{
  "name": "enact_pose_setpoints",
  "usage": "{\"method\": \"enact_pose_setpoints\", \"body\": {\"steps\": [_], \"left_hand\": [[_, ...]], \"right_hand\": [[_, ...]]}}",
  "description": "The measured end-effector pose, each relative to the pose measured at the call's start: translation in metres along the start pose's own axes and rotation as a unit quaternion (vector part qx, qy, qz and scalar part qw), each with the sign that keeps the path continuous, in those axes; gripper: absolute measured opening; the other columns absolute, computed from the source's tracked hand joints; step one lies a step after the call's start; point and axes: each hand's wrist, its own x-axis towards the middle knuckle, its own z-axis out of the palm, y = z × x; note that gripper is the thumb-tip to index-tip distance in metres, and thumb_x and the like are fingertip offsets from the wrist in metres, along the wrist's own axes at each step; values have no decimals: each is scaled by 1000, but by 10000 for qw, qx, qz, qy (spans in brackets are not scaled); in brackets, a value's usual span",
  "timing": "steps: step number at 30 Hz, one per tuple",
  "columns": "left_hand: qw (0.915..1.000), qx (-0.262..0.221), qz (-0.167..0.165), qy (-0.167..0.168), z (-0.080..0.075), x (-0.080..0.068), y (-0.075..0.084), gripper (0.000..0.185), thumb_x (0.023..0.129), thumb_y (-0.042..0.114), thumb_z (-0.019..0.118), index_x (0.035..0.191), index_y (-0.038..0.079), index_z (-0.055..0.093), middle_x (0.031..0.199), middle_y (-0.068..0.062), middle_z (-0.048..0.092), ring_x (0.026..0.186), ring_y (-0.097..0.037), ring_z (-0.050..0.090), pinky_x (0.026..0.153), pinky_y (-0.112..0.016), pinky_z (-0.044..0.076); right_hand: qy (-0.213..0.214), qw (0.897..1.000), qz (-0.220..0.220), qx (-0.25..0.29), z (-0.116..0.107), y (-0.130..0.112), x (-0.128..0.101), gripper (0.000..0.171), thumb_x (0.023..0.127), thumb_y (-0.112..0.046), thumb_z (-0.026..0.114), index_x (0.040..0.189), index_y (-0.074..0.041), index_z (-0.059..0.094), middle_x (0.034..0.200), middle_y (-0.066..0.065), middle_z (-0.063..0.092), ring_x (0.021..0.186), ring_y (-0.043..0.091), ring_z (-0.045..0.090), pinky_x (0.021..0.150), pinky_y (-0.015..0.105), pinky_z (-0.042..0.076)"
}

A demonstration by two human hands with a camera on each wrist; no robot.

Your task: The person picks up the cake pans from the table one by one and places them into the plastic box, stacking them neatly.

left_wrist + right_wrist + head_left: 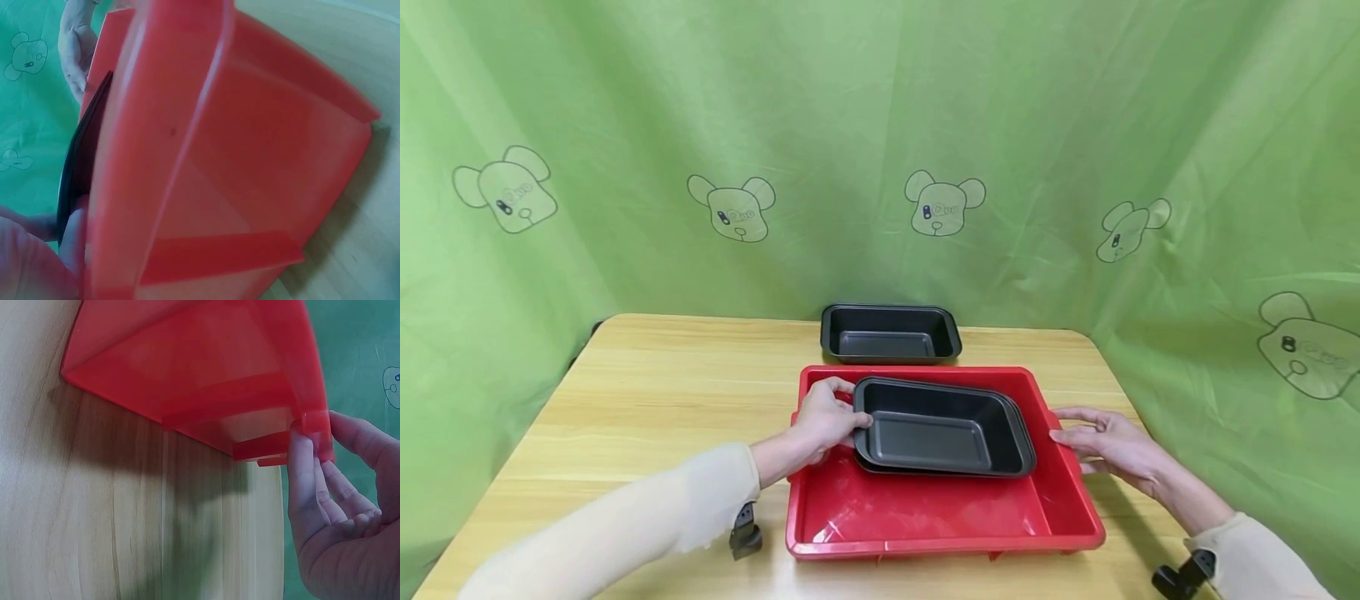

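Observation:
A red plastic tray [917, 517] stands on the wooden table. Inside it, toward the back, is a black loaf pan [925, 442], and a second dark rim peeks out from under its lower edge, like a stacked pan. My left hand [827, 419] grips the left end of the loaf pan, thumb over the rim and fingers beneath. On the tray's right side, my right hand [1116, 446] pinches the red rim between thumb and fingers. The right wrist view has this right hand [350, 506] from below, at the tray's outer edge [312, 381].
Another black loaf pan [891, 350] sits just behind the tray, near the far edge of the wooden table [700, 375]. A green curtain [850, 125] with bear-face drawings hangs close behind the table and along both sides.

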Motion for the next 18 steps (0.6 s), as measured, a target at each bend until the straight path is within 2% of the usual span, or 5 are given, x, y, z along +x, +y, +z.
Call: {"method": "enact_pose_setpoints", "body": {"steps": [18], "left_hand": [[9991,294,-33,-311,3,2,-1,54,80,5,77,128,4,51,93,-15,71,68,-19,69,58,-33,62]], "right_hand": [[171,9998,96,-88,2,0,0,67,95,-24,61,148,1,28,106,2,75,98,21,72,86,43,61]]}}
